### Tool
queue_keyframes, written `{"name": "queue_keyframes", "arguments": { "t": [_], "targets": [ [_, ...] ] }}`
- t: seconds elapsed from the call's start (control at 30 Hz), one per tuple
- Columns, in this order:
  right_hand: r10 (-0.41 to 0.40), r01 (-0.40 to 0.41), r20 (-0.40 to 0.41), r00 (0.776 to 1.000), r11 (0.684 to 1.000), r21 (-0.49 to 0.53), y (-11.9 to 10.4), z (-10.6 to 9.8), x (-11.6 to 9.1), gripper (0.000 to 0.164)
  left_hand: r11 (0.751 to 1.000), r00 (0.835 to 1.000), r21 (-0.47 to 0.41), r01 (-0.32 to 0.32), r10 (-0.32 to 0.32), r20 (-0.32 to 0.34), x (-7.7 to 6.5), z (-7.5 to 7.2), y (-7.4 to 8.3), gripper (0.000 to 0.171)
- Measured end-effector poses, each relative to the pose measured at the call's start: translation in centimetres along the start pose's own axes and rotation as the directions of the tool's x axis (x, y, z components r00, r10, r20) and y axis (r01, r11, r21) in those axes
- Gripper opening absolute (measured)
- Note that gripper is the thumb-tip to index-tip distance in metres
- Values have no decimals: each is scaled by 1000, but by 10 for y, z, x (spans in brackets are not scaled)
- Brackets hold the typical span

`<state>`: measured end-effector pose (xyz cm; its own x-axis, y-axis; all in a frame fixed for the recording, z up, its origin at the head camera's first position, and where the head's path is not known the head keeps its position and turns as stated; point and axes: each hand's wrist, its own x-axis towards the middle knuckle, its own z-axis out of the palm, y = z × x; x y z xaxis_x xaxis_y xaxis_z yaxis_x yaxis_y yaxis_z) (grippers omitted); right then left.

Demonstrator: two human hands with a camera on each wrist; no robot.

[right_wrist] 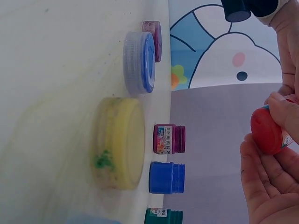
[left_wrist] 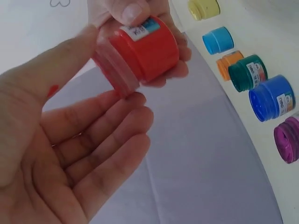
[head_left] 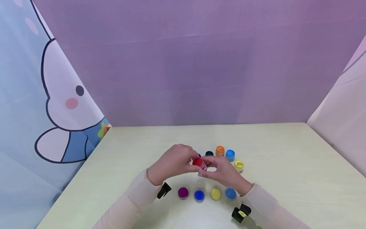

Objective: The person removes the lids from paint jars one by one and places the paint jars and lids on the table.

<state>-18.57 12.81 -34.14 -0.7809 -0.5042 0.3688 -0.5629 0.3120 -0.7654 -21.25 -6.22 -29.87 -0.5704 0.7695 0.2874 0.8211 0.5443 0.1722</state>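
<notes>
Above the table, both hands meet on one small paint jar (left_wrist: pixel 156 51) full of red paint, tilted on its side. My left hand (head_left: pixel 175 161) pinches its clear, red-smeared lid (left_wrist: pixel 117 70) between thumb and fingers, the other fingers loosely bent. The jar's body is gripped by my right hand (head_left: pixel 224 173), thumb on the label side and fingers beneath. In the right wrist view the red jar bottom (right_wrist: pixel 266 131) faces the camera. The lid sits at the jar's mouth; whether it is tight, I cannot tell. A red smear marks my left thumb's base.
Behind the hands stand lidless jars: purple (left_wrist: pixel 287 140), dark blue (left_wrist: pixel 273 98), green (left_wrist: pixel 248 73), orange (head_left: pixel 220 150), light blue (head_left: pixel 230 155) and yellow (head_left: pixel 239 165). Nearer lie a purple lid (head_left: pixel 183 193), blue lid (head_left: pixel 199 196), yellow lid (head_left: pixel 215 193) and light blue lid (head_left: pixel 230 193).
</notes>
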Motion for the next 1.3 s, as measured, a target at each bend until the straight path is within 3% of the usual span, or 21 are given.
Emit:
{"name": "queue_keyframes", "arguments": {
  "t": [0.1, 0.23, 0.4, 0.53, 0.7, 0.87, 1.13, 1.3],
  "targets": [
    [6, -6, 4, 1000, 1000, -16, 11, 1, 0, 32, 998, 999, -64, 2, 0, 33, -2, -3, -2, 28],
    [7, -7, 11, 1000, 1000, -16, 33, 4, 1, 42, 992, 995, -124, -36, 47, 91, -5, -6, -6, 47],
    [17, -17, 18, 1000, 1000, 10, 37, 6, 1, 40, 977, 983, -145, -160, 171, 68, -5, -8, -6, 38],
    [32, -32, 23, 999, 999, 16, 24, 4, 1, 34, 968, 977, -152, -199, 209, 52, -4, -7, -5, 33],
    [29, -29, 27, 999, 1000, 5, 1, -1, -1, 34, 978, 984, -134, -158, 167, 59, -4, -6, -5, 28],
    [28, -28, 25, 999, 1000, -2, -2, -1, -1, 33, 990, 994, -110, -90, 96, 51, -4, -6, -4, 18],
    [32, -32, 4, 999, 999, -10, 34, 6, 1, 38, 995, 998, -73, -60, 62, 22, -5, -9, -4, 13],
    [-1, 1, 1, 1000, 1000, -4, 42, 6, -1, 38, 996, 998, -70, -54, 55, 14, -7, -10, -4, 12]
  ]
}}
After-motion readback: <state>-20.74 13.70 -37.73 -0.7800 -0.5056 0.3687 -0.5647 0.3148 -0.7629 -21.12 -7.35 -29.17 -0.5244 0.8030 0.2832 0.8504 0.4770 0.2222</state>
